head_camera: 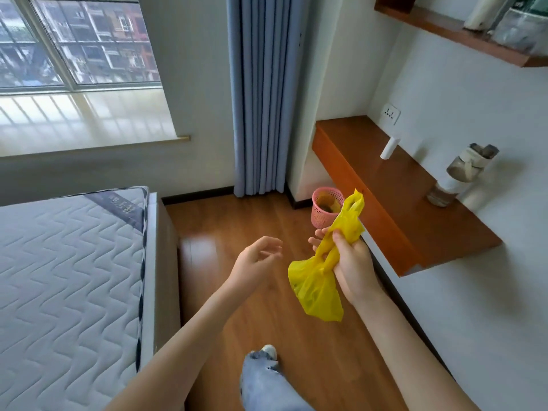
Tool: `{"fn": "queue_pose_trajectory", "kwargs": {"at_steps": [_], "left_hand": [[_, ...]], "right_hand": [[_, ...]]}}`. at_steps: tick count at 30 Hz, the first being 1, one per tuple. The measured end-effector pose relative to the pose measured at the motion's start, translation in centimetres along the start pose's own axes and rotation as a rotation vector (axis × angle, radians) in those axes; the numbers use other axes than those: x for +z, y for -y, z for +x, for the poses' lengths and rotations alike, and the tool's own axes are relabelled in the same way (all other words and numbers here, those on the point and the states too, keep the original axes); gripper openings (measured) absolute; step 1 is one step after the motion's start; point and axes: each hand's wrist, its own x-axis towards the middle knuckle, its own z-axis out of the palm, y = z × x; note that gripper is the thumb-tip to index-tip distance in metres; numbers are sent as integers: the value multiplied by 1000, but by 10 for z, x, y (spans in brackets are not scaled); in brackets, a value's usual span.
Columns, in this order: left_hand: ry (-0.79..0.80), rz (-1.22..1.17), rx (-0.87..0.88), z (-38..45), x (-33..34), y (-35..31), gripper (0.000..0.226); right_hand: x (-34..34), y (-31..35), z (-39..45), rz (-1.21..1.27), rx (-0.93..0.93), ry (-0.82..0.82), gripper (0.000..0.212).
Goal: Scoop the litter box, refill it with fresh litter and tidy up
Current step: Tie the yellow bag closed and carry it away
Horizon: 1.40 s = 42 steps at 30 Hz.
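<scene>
A yellow plastic bag [317,287] hangs crumpled in the air over the wooden floor. My right hand [350,264] grips its bunched middle, with the bag's handles sticking up above my fingers and the body drooping below. My left hand [255,259] hovers a little to the left of the bag with fingers relaxed and holds nothing. A pink mesh waste basket [324,207] stands on the floor beyond the bag, beside the desk. No litter box is in view.
A bare mattress [68,277] on its bed frame fills the left side. A wall-mounted wooden desk [400,197] on the right carries a water bottle [458,176] and a small white cylinder [389,148]. Blue curtains [261,93] hang ahead. My leg [264,381] is below.
</scene>
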Motion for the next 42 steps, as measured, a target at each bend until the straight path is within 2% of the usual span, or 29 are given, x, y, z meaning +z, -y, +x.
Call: {"fn": "queue_pose_trajectory", "kwargs": {"at_steps": [5, 8, 11, 14, 18, 23, 29, 32, 37, 42], "left_hand": [[82, -91, -200, 86, -11, 13, 36], [119, -80, -146, 136, -19, 8, 33], [71, 31, -79, 184, -21, -1, 20], [66, 87, -57, 233, -19, -2, 13], [134, 100, -51, 303, -17, 6, 19], [263, 165, -10, 404, -19, 16, 12], [440, 232, 5, 532, -22, 23, 24], [523, 274, -1, 585, -18, 23, 20], [585, 343, -68, 656, 5, 40, 14], [585, 403, -125, 714, 43, 86, 18]], "right_hand": [[25, 38, 74, 82, -24, 71, 23], [37, 60, 118, 114, -49, 86, 24], [45, 69, 161, 141, -40, 56, 24], [48, 71, 202, 159, -31, 1, 25], [48, 69, 259, 166, -25, -101, 29], [58, 62, 338, 237, -43, -245, 22], [77, 55, 434, 330, 2, -489, 24], [82, 53, 476, 407, 5, -573, 23], [72, 30, 538, 487, 75, -645, 22], [41, -26, 604, 544, 131, -617, 25]]}}
